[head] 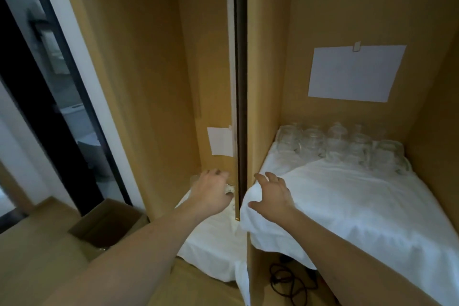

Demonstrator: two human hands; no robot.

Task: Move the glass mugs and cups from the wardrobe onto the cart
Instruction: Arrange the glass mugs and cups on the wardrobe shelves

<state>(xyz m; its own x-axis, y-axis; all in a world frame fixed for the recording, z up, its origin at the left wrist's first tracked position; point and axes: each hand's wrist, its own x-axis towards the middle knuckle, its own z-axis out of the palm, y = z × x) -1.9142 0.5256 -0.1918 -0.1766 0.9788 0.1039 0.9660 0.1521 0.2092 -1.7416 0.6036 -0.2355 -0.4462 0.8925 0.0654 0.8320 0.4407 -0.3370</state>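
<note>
A light brown wooden wardrobe (154, 82) is seen from above, split by a dark vertical divider edge (240, 82) into a left and a right compartment. In the right compartment, a shelf is covered by a crumpled white cloth (347, 206), and a cluster of clear glass mugs and cups (342, 144) is grouped at the back of it, standing on the cloth against the rear panel. A white paper sheet (355, 73) is taped to that rear panel above the glasses.

The left hand (211, 194) is reached into the left compartment, its fingers (216, 174) curled over a clear glass cup (229, 189) that is only partly visible behind the hand; whether the cup is actually gripped cannot be told. A smaller white paper note (221, 141) is fixed to the panel above it, and a second white cloth (213, 243) lies under the forearm.

The right hand (270, 196) is held over the front left corner of the crumpled cloth, fingers spread apart and relaxed, nothing held.

A brown cardboard box (106, 223) stands on the floor to the left, and a dark cable (290, 281) lies coiled beneath the shelf.
</note>
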